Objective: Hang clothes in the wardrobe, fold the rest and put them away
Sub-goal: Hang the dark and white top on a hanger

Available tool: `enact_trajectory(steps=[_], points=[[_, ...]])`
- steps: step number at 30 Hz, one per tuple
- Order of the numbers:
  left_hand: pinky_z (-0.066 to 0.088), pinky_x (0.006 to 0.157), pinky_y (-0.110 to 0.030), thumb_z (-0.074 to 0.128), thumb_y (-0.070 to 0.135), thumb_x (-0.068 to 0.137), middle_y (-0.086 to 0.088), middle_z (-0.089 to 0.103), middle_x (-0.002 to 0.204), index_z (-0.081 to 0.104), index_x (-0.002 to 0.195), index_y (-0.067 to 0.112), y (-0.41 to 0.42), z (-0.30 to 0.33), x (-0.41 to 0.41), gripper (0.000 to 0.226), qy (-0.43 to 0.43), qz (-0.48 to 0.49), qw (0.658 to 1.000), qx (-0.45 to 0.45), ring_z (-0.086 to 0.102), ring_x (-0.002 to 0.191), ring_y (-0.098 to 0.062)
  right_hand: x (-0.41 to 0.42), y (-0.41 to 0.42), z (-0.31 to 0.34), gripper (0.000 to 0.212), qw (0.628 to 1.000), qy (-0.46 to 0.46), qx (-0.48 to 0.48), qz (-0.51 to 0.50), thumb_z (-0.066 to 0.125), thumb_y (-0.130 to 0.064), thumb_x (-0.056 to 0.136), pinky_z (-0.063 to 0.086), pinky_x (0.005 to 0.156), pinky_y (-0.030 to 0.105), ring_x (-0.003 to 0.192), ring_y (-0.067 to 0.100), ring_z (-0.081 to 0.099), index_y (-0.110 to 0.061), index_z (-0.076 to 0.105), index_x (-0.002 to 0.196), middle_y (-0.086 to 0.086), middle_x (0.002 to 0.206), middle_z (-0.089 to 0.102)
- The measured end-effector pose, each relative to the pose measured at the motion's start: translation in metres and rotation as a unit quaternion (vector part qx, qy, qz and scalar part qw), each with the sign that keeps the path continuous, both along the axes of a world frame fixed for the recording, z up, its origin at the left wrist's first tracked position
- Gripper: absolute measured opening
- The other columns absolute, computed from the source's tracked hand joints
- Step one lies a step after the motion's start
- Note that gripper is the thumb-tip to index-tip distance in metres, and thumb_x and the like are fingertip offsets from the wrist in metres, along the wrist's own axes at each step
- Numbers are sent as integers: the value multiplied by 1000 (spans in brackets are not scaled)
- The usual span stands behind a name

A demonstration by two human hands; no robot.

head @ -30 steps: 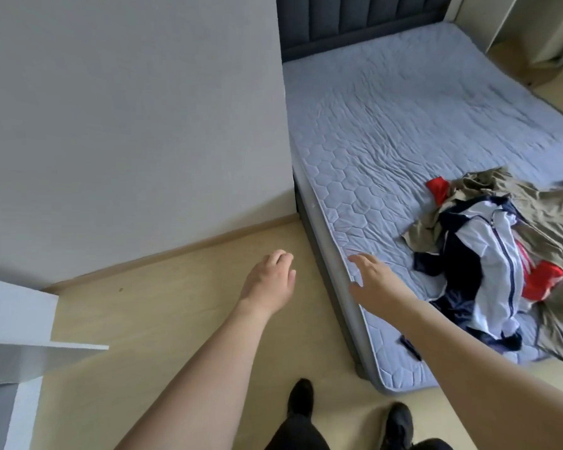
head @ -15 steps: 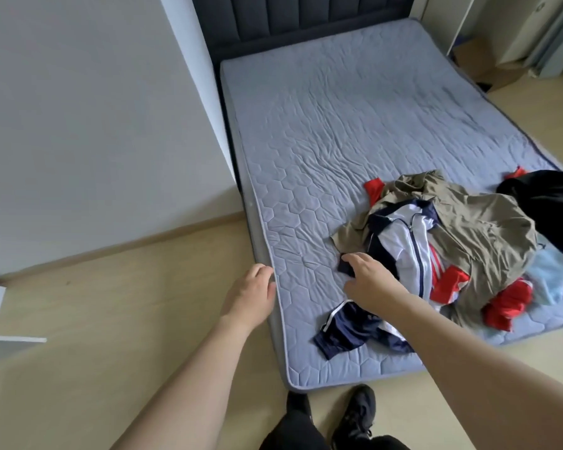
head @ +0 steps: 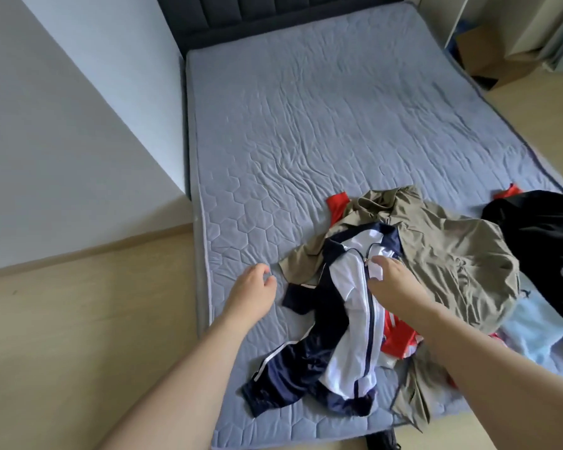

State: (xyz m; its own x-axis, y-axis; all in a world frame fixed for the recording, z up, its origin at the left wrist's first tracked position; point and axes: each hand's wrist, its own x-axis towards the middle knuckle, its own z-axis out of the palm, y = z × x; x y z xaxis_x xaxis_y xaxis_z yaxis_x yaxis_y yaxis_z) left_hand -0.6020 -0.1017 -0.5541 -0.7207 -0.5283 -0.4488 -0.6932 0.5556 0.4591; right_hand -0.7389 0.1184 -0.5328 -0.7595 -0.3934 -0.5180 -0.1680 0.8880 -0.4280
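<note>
A heap of clothes lies on the near right part of the grey quilted mattress (head: 306, 125). On top is a white and navy zip jacket (head: 348, 306), with a khaki garment (head: 452, 254) behind it, red pieces (head: 398, 341), a black garment (head: 546, 235) and a light blue one (head: 533, 332). My right hand (head: 392, 280) rests on the jacket near its zip, fingers spread and pointing down onto the white cloth. My left hand (head: 252, 289) hovers over the mattress just left of the pile, fingers loosely curled and holding nothing.
A white wall (head: 78, 141) runs along the bed's left side, with a dark headboard (head: 273, 14) at the far end. Light wood floor (head: 78, 319) lies to the left. A cardboard box (head: 488, 53) and shelving stand at the far right.
The view has swung right and closer to the bed. My right hand has moved from the pile's left edge onto the white jacket front. My left hand has come over the mattress.
</note>
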Motion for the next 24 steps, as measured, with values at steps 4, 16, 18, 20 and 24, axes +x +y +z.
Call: enact_trajectory(steps=[4,16,18,20,24], points=[[38,80,-28,42,30,95,-4,60,116,56,114,17,30,-59,-96,27,-60,53,994,72,54,104,-24,-94,20,-67,50,999,-27,-2,-44,47,-16,88,38,81,28,118,29,50,-11,43,138,12,133,51],[32,68,-21,50,48,90,-7,58,118,46,136,6,68,-259,-274,62,-64,226,954,185,51,93,-18,-234,-2,-305,60,951,-98,-46,-290,52,-51,64,54,75,34,82,30,63,-10,60,107,11,94,65],[39,61,-24,57,45,86,2,60,89,60,112,15,77,-286,-284,39,-40,244,943,222,56,80,-18,-240,-1,-332,70,953,-82,-3,-292,47,-61,53,54,84,40,92,31,62,-15,61,104,9,98,64],[40,57,-23,60,38,84,5,59,78,61,87,26,84,-308,-287,12,-23,235,949,209,57,70,-18,-241,3,-347,66,958,-78,3,-274,48,-58,49,54,84,41,91,31,62,-16,61,99,8,93,65],[42,63,-24,53,29,83,7,63,79,59,90,27,96,-317,-268,9,17,270,940,209,58,72,-20,-228,12,-338,48,966,-86,-24,-242,48,-43,54,51,73,35,82,33,63,-14,59,90,10,82,66]])
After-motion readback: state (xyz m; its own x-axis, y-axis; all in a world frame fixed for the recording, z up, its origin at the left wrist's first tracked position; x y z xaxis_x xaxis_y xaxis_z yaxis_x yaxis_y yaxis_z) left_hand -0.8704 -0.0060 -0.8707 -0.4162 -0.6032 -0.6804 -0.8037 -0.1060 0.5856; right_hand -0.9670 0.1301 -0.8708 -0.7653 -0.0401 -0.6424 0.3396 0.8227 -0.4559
